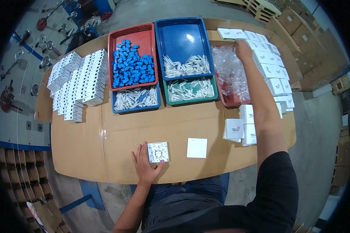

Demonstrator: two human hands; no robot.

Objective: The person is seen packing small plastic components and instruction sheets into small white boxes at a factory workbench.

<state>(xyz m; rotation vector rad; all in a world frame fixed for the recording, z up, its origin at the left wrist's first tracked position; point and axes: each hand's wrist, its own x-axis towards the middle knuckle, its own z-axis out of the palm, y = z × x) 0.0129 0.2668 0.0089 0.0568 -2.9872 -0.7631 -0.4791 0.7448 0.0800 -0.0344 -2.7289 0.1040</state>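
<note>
A white square plastic housing (pixel 158 152) lies on the cardboard-covered table with its detailed inner side up. My left hand (pixel 146 167) rests beside it, fingers spread, index finger along its left edge and thumb touching its lower edge. To the right lies a flat white square plate (pixel 196 148), apart from both hands. My right arm stretches far forward. My right hand (pixel 243 50) is at the far end of a red tray (pixel 230 101) of clear plastic bags (pixel 230 66), next to stacked white boxes (pixel 268 58). Its fingertips are hidden from view.
Several trays stand at the back: a red one (pixel 153 50) with blue parts (pixel 132 66), and blue (pixel 182 29) and green (pixel 190 101) ones with white sticks. White housings (pixel 81 81) are stacked at left. White packets (pixel 233 129) lie near my right arm.
</note>
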